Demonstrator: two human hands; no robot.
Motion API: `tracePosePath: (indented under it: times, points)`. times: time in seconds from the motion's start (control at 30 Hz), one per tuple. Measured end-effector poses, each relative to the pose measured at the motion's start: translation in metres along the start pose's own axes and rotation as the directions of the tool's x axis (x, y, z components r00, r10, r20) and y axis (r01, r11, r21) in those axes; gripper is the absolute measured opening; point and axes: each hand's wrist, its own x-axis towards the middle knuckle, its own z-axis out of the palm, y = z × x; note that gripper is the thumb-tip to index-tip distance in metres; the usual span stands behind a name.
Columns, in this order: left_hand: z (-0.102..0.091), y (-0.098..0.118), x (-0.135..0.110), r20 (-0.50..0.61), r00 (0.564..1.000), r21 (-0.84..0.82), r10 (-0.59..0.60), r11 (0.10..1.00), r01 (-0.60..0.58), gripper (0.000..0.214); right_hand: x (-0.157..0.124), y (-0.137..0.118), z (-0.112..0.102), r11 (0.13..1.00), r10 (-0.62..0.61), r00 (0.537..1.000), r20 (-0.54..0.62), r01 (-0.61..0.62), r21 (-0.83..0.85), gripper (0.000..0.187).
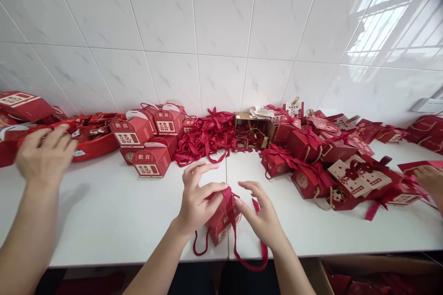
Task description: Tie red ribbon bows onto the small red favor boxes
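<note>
A small red gift box (218, 228) with printed gold and white characters stands at the table's front edge in front of me. Over its top runs a red ribbon (232, 221), one long tail looping below the table edge. My left hand (199, 198) is closed, thumb and index finger pinching the ribbon at the box top. Just right of the box is my right hand (259, 214), fingers apart and thumb close to the ribbon, with no grip visible. A dark red cord handle (200, 251) hangs at the box's left side.
Stacked red boxes (149, 161) stand left of a pile of loose ribbons (209, 136). An open carton (254, 131) sits behind. Bow-tied boxes (311, 179) crowd the right. Another person's hand (44, 154) reaches over a red tray (98, 147); a hand (431, 177) shows far right.
</note>
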Motion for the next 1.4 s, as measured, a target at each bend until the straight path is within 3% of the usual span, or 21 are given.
tracePosePath:
  times: [0.1,0.17,0.23,0.3,0.37,0.43,0.47,0.5,0.57,0.63,0.7,0.83,0.97,1.17,1.4]
  points:
    - [-0.007,0.009,0.015,-0.019,1.000,0.008,0.010,1.000,-0.010,0.017,0.006,-0.017,0.001,0.979,-0.032,0.989,0.146,0.001,0.205,0.016]
    - [-0.012,0.007,0.012,0.021,0.997,0.051,-0.070,0.996,0.069,0.014,0.001,-0.028,-0.006,0.959,-0.024,0.994,0.102,-0.006,0.284,0.015]
    - [-0.016,-0.002,-0.001,0.114,0.966,0.090,-0.233,0.971,0.223,0.028,-0.013,-0.037,-0.024,0.945,-0.056,0.998,-0.024,0.061,0.322,0.011]
    - [-0.020,-0.015,-0.021,0.236,0.871,0.103,-0.430,0.903,0.417,0.036,-0.027,-0.044,-0.050,0.917,-0.186,0.964,-0.189,0.240,0.319,0.012]
    - [-0.023,-0.025,-0.040,0.344,0.731,0.097,-0.589,0.797,0.596,0.028,-0.036,-0.051,-0.075,0.816,-0.411,0.866,-0.284,0.488,0.308,0.015]
    - [-0.023,-0.031,-0.053,0.369,0.631,0.078,-0.683,0.699,0.711,0.022,-0.034,-0.059,-0.088,0.704,-0.600,0.782,-0.171,0.617,0.352,0.014]
    - [-0.023,-0.032,-0.057,0.356,0.608,0.065,-0.709,0.668,0.741,0.022,-0.029,-0.062,-0.088,0.708,-0.608,0.785,-0.123,0.605,0.364,0.015]
    - [-0.022,-0.031,-0.060,0.338,0.598,0.051,-0.727,0.649,0.759,0.022,-0.023,-0.066,-0.084,0.759,-0.554,0.828,-0.084,0.545,0.356,0.016]
    - [-0.020,-0.030,-0.061,0.306,0.596,0.019,-0.743,0.630,0.776,0.022,-0.007,-0.069,-0.064,0.892,-0.342,0.939,-0.033,0.336,0.302,0.018]
    - [-0.018,-0.027,-0.061,0.297,0.597,-0.019,-0.745,0.621,0.784,0.023,0.010,-0.063,-0.036,0.979,-0.109,0.984,0.144,0.081,0.189,0.018]
    - [-0.018,-0.025,-0.061,0.289,0.597,-0.054,-0.749,0.610,0.791,0.022,0.024,-0.048,-0.010,0.998,0.033,0.957,0.289,-0.050,0.050,0.018]
    - [-0.019,-0.022,-0.066,0.282,0.588,-0.105,-0.758,0.585,0.804,0.022,0.036,-0.014,0.020,0.979,0.195,0.911,0.362,-0.159,-0.126,0.017]
    - [-0.020,-0.019,-0.069,0.282,0.584,-0.116,-0.761,0.578,0.808,0.021,0.036,-0.004,0.025,0.969,0.247,0.891,0.381,-0.225,-0.103,0.016]
    - [-0.020,-0.015,-0.068,0.262,0.591,-0.109,-0.763,0.585,0.804,0.021,0.037,-0.015,0.021,0.979,0.187,0.892,0.412,-0.203,-0.005,0.018]
    - [-0.023,-0.009,-0.068,0.268,0.592,-0.112,-0.760,0.586,0.803,0.021,0.040,-0.011,0.024,0.975,0.203,0.881,0.428,-0.222,-0.006,0.017]
